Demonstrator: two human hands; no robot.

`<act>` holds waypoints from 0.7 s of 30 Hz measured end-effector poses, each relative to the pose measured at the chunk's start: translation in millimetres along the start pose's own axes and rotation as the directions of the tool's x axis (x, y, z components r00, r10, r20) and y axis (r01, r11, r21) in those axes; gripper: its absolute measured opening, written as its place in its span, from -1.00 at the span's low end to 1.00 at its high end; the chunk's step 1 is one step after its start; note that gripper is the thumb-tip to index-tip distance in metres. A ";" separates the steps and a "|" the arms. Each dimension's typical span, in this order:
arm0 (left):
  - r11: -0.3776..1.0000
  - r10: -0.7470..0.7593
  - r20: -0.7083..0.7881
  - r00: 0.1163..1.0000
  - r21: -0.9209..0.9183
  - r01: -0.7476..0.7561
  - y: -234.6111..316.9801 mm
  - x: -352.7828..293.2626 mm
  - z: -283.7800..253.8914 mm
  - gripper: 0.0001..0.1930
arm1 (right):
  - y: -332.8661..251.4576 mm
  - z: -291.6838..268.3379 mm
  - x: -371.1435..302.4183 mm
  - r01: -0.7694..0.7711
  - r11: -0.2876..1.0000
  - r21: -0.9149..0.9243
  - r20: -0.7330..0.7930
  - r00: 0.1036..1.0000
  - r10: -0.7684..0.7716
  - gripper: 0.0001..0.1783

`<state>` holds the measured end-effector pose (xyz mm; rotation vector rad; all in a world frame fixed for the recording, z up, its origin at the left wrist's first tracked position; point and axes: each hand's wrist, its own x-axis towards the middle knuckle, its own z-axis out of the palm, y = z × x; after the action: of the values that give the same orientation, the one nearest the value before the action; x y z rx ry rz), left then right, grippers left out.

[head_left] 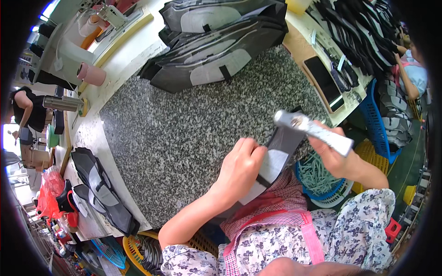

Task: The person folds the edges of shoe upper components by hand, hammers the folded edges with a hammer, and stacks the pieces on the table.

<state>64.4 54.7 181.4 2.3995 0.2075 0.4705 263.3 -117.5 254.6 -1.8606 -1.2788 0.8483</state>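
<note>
My right hand (pixel 335 156) is closed round a metal hammer (pixel 328 137), held up over the right front part of a speckled granite slab (pixel 184 124). The hammer's round face points to the left, above the far end of a dark fabric piece (pixel 286 140) with a pale grey patch. That piece lies across the slab's front edge and hangs down against my apron. My left hand (pixel 241 165) presses its left edge, fingers bent and closed on it; the fingertips are partly hidden.
Stacks of similar dark pieces (pixel 216 69) stand at the slab's far edge, more (pixel 103 188) at the left. A phone (pixel 322 83) and dark-handled scissors (pixel 343 76) lie right. A blue basket (pixel 322 195) of pale strips stands below. Other people work at both sides.
</note>
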 end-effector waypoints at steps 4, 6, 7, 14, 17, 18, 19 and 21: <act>0.955 -0.244 0.049 0.969 -0.161 0.249 -0.8 24.2 -1.6 -0.85 | 24.4 11.9 2.3 -0.074 0.987 -0.144 0.081 0.993 0.086 -0.84; 0.881 -0.355 0.193 0.915 -0.257 0.397 -3.3 14.6 -16.7 -0.82 | 27.5 7.7 1.7 -0.087 0.986 -0.145 0.074 0.992 0.099 -0.84; 0.837 -0.385 0.221 0.896 -0.324 0.440 -4.0 7.8 -18.8 -0.82 | 27.3 6.8 0.7 -0.096 0.985 -0.145 0.083 0.991 0.109 -0.85; 0.998 -0.057 0.065 0.996 0.042 0.054 12.0 -18.4 -5.6 -0.61 | -3.3 -17.5 17.2 0.034 0.979 -0.202 0.081 0.997 -0.018 -0.83; 0.992 0.000 0.134 0.991 0.125 -0.017 15.0 -18.5 -7.5 -0.56 | -13.2 -12.2 12.0 0.083 0.996 -0.033 0.007 0.997 -0.083 -0.80; 0.984 0.044 0.145 0.988 0.165 -0.068 16.0 -17.5 -7.1 -0.54 | -7.1 -7.1 9.9 0.060 0.992 -0.112 0.122 0.991 -0.047 -0.80; 0.972 0.086 0.157 0.984 0.204 -0.118 16.5 -16.6 -6.8 -0.52 | -0.8 -2.5 9.4 0.046 0.980 -0.193 0.234 0.972 0.000 -0.81; 0.962 0.116 0.162 0.980 0.226 -0.151 15.5 -16.5 -5.9 -0.50 | 1.6 -2.9 16.9 0.028 0.962 -0.272 0.263 0.964 0.047 -0.82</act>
<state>47.4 41.9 191.1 2.6830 0.0360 0.3430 271.4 -102.5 252.8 -2.0166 -1.6259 0.9962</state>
